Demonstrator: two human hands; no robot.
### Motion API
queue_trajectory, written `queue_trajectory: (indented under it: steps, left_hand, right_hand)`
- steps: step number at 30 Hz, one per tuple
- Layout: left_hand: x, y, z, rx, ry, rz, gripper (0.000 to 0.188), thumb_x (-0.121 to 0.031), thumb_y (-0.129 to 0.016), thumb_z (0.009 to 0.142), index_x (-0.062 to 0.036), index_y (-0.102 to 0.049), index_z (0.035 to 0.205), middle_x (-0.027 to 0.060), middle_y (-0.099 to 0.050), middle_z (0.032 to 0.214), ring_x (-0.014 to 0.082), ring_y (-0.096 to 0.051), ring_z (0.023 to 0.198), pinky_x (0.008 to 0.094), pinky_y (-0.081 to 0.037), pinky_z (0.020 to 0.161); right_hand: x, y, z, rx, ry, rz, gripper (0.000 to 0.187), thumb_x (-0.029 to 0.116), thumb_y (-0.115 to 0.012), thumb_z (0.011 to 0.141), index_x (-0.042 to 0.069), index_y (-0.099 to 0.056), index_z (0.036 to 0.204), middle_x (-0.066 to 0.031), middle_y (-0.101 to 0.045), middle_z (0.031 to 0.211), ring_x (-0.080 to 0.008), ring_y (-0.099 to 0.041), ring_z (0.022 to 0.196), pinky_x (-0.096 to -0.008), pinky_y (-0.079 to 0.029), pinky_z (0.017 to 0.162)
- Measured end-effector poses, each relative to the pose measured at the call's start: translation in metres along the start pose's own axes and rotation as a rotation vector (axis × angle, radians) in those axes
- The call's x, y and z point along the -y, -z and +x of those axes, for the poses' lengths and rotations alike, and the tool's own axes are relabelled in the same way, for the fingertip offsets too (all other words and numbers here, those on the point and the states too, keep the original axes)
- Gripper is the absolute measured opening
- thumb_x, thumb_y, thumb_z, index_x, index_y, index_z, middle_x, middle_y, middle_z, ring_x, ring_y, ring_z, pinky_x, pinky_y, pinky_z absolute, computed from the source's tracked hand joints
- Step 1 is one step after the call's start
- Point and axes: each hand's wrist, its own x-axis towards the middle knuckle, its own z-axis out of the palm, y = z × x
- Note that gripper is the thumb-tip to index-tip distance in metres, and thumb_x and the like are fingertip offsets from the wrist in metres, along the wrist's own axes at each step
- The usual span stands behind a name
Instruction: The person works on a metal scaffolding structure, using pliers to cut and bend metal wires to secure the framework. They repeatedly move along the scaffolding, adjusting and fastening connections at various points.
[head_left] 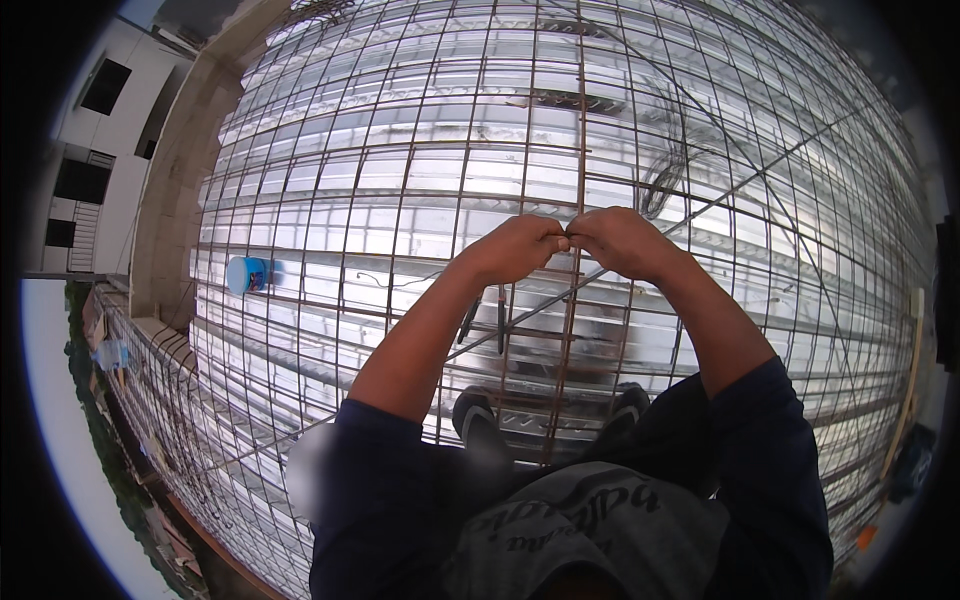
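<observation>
My left hand (513,248) and my right hand (622,243) meet over a grid of steel rebar (568,330), fingertips nearly touching. Both are closed, with thumb and fingers pinched together. Whatever lies between the fingertips is too small to make out. Just below the hands, one long bar of the grid runs toward my feet. A dark, two-handled hand tool, perhaps pliers (501,325), rests below my left hand. Under the mesh lies shiny corrugated metal decking (400,235).
A blue bucket (246,275) stands on the decking to the left. Loose coiled wire (664,178) lies beyond my right hand. My shoes (474,408) are on the mesh. A concrete edge wall (178,200) borders the left side, with a white building (120,60) behind it.
</observation>
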Motion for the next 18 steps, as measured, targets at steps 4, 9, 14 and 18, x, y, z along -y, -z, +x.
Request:
queue_trajectory:
  steps: [4, 9, 14, 18]
  left_hand:
    - [0.005, 0.007, -0.003, -0.126, 0.054, 0.045, 0.029, -0.025, -0.047, 0.096, -0.0026, -0.063, 0.105, 0.0162, -0.064, 0.099, 0.031, -0.06, 0.095, 0.0392, -0.045, 0.084]
    - [0.011, 0.02, -0.012, -0.16, 0.007, 0.026, 0.028, -0.023, -0.048, 0.094, -0.0026, -0.064, 0.102, 0.0157, -0.065, 0.101, 0.0315, -0.06, 0.096, 0.0395, -0.046, 0.085]
    - [0.025, 0.019, -0.011, -0.093, 0.07, 0.224, 0.031, -0.025, -0.048, 0.093, -0.0012, -0.065, 0.101, 0.0168, -0.065, 0.098, 0.0314, -0.061, 0.095, 0.0387, -0.046, 0.087]
    - [0.021, 0.019, -0.014, -0.09, 0.052, 0.162, 0.031, -0.026, -0.049, 0.093, -0.0014, -0.065, 0.102, 0.0165, -0.066, 0.098, 0.0321, -0.061, 0.096, 0.0404, -0.046, 0.086]
  right_hand:
    - [-0.008, 0.013, -0.002, -0.389, 0.258, -0.427, 0.021, 0.016, -0.065, 0.083, 0.006, -0.066, 0.101, -0.0086, -0.065, 0.09, -0.0297, -0.061, 0.092, -0.0413, -0.048, 0.081]
    - [-0.015, 0.03, -0.006, -0.095, -0.04, -0.217, 0.015, 0.016, -0.064, 0.084, 0.006, -0.068, 0.095, -0.0081, -0.063, 0.093, -0.0282, -0.062, 0.088, -0.039, -0.049, 0.079]
    - [-0.016, 0.044, -0.007, -0.06, -0.113, -0.135, 0.016, 0.017, -0.057, 0.089, 0.006, -0.066, 0.096, -0.0091, -0.064, 0.097, -0.0295, -0.061, 0.093, -0.0405, -0.049, 0.081]
    - [-0.02, 0.048, -0.012, -0.074, -0.146, 0.06, 0.017, 0.018, -0.062, 0.087, 0.005, -0.066, 0.096, -0.011, -0.065, 0.097, -0.0261, -0.063, 0.088, -0.0372, -0.05, 0.078]
